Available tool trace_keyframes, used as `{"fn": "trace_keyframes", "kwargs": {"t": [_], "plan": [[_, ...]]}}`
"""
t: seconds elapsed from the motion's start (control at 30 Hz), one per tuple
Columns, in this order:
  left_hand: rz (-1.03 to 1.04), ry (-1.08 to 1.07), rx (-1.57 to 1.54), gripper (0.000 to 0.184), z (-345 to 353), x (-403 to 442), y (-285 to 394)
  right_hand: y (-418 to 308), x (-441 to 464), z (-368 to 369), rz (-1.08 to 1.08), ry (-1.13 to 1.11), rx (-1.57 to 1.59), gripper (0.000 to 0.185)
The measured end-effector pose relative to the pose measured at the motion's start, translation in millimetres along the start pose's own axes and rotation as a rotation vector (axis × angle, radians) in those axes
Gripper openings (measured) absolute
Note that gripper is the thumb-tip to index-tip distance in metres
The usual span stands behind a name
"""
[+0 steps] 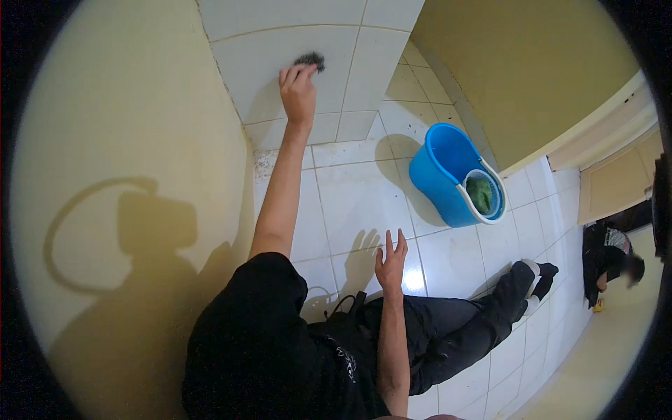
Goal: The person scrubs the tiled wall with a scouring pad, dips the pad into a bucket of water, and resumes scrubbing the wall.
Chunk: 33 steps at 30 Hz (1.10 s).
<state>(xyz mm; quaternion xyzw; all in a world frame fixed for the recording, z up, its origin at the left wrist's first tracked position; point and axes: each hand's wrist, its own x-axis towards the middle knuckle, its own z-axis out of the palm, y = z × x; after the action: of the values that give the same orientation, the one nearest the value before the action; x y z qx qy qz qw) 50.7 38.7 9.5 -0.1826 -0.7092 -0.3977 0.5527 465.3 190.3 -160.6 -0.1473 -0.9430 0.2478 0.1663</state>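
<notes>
My left hand [298, 78] is closed around the edge of a dark, wiry steel wool pad [311, 60], which it holds against the white tiled wall [336, 77]. My fingertips pinch the pad's lower side. Low over the floor, my right hand [392, 262] hangs with its fingers apart and nothing in it. Its shadow falls on the tiles just to its left. The blue mop bucket [434, 175] is the thing nearest to that hand, a little beyond it to the right.
A white wringer basket [498, 190] in the bucket holds a green fibrous clump [479, 192]. White floor tiles [364, 196] surround it. A yellow wall [119, 112] rises close on the left. Another person [609, 255] in dark clothes is at the far right near a door [616, 178].
</notes>
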Motion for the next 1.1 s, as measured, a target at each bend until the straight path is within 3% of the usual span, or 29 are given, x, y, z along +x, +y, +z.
{"fn": "trace_keyframes", "kwargs": {"t": [0.13, 0.3, 0.53, 0.73, 1.03, 1.1], "plan": [[0.044, -0.040, 0.036, 0.024, -0.8, -16.6, -8.2, 1.7, -2.6, 0.7, -0.013, -0.002, -0.016, 0.060], [0.187, 0.117, 0.089, 0.027, -2.1, 54.5, 4.7, 2.6, 0.8, 4.9, -0.022, -0.020, -0.001, 0.059], [0.260, 0.075, 0.125, 0.029, -2.5, 7.3, -23.1, 4.3, 0.0, 8.5, -0.036, -0.019, -0.010, 0.058], [0.355, 0.108, 0.117, 0.031, -3.8, 40.5, -14.9, 5.0, -0.1, 7.8, -0.025, -0.026, 0.013, 0.060], [0.229, -0.011, 0.134, 0.027, -0.8, -21.6, -26.1, 5.4, -0.4, 7.3, -0.017, -0.036, 0.003, 0.060], [0.306, 0.038, 0.161, 0.027, 1.9, -2.9, -25.8, 3.8, -0.4, 5.2, -0.013, -0.045, -0.007, 0.060]]}}
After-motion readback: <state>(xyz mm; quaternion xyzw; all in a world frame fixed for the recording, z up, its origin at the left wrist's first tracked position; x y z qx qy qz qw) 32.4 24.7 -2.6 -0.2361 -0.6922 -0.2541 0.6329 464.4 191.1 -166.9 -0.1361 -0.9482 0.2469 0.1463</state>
